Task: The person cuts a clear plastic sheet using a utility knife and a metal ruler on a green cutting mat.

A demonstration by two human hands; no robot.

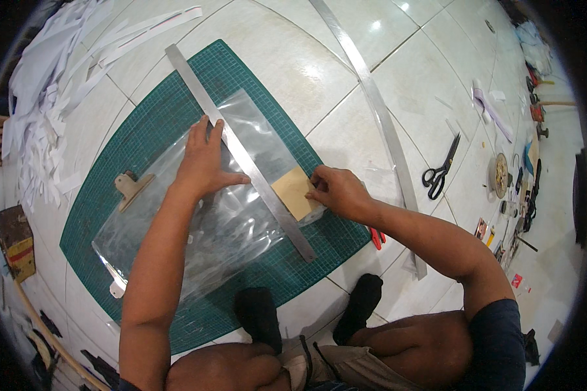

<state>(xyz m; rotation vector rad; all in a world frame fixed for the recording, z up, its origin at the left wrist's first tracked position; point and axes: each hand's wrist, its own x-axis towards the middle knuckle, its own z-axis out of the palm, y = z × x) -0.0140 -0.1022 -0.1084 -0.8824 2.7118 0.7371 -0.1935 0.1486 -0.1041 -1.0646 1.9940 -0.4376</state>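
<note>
Plastic [235, 215] is lying beneath the ruler [251, 166], the left hand [202, 159] spreading open against it, the right hand [342, 192] pinching yellow card [295, 192] beside it (aligning, seemingly), the next move probably calling for steady ruler pressure.

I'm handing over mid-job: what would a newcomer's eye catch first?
The big green mat on the tiled floor, partly covered by clear plastic. Next, the metal strip slanting across it, the left hand on it, and the tan rectangle touched by the right hand.
</note>
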